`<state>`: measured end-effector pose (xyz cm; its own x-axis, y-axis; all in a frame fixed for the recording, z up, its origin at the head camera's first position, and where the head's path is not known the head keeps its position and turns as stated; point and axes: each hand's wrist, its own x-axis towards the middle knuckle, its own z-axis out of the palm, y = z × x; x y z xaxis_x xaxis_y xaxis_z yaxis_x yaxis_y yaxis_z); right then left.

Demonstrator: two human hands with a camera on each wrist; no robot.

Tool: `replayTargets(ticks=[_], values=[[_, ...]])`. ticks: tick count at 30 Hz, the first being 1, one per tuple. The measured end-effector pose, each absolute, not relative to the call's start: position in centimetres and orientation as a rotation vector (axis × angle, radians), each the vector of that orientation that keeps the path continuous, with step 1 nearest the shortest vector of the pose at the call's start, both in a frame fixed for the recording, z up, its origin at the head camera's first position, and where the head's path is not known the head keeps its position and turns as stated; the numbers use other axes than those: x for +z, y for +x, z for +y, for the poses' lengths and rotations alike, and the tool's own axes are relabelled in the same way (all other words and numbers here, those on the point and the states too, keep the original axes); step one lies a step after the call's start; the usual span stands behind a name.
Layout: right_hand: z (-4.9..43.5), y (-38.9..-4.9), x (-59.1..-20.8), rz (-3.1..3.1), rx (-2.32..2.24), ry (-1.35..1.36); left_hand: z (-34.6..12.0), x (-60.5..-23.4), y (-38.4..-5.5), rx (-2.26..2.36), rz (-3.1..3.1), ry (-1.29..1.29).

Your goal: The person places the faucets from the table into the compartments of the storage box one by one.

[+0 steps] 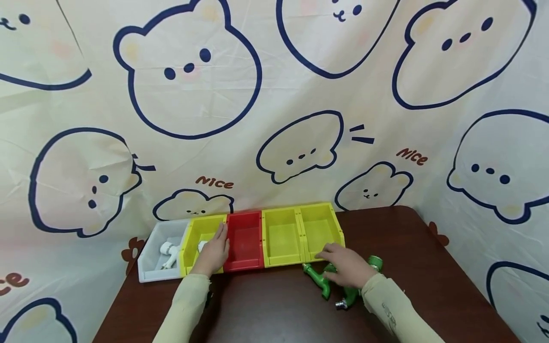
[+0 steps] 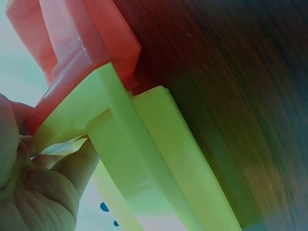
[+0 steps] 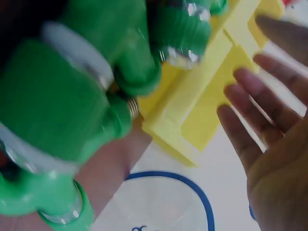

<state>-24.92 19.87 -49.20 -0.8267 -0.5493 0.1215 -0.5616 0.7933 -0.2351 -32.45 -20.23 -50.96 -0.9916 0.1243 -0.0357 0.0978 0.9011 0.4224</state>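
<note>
My left hand (image 1: 213, 253) lies over the wall where a yellow bin (image 1: 185, 257) meets a red bin (image 1: 244, 263). In the left wrist view the thumb (image 2: 82, 166) and fingers sit on either side of the yellow bin's corner (image 2: 103, 91), gripping it; the fingertips are hidden. A white piece (image 1: 201, 245) shows in that bin, partly covered by the hand. My right hand (image 1: 349, 267) hovers over green plastic taps (image 1: 321, 282) in front of the right yellow bins, its fingers spread and holding nothing. The green taps (image 3: 53, 101) appear blurred and close in the right wrist view.
A white bin (image 1: 146, 267) at the row's left end holds a white tap (image 1: 170, 252). Two joined yellow bins (image 1: 302, 238) form the right end. The bins stand near the back of a dark brown table (image 1: 266, 309), before a cartoon-printed cloth (image 1: 296, 95).
</note>
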Motion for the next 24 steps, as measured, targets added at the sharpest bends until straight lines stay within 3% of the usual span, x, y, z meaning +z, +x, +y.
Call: replayTargets(ticks=[14,24], values=[[19.0,-24.0,-50.9,-3.047,0.34,1.021,-20.3,-50.8,-32.6,0.643,2.999,0.182],[18.1,-23.9,-51.2,-3.184,0.314,0.948,-20.1,-50.8,-32.5,0.649,2.987,0.178]])
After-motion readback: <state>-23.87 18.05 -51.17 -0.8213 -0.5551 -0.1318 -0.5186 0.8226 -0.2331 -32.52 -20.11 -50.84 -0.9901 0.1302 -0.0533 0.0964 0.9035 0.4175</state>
